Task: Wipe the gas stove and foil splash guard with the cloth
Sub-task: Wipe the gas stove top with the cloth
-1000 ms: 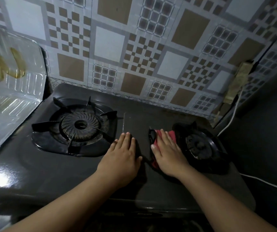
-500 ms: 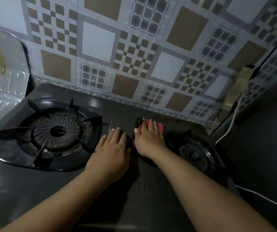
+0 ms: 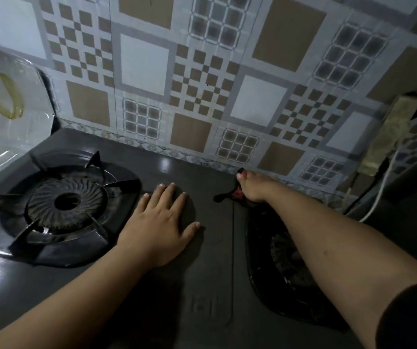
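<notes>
The black gas stove [image 3: 210, 280] fills the lower view, with a left burner [image 3: 66, 201] and a right burner [image 3: 280, 270] partly under my right forearm. My left hand [image 3: 159, 225] lies flat on the stove top between the burners, fingers spread, holding nothing. My right hand [image 3: 251, 185] reaches to the stove's back edge by the wall and presses down on a red and black cloth [image 3: 235, 192], mostly hidden beneath it. The foil splash guard [image 3: 5, 117] stands at the far left, with yellow-brown grease streaks on it.
A patterned tiled wall [image 3: 202, 84] rises right behind the stove. At the right, a power strip [image 3: 388, 132] leans on the wall with a white cable [image 3: 378, 197] running down. A dark surface lies to the right of the stove.
My right hand has slid the cloth away from me, from beside the right burner to the stove's back edge. My left hand stayed flat in the middle.
</notes>
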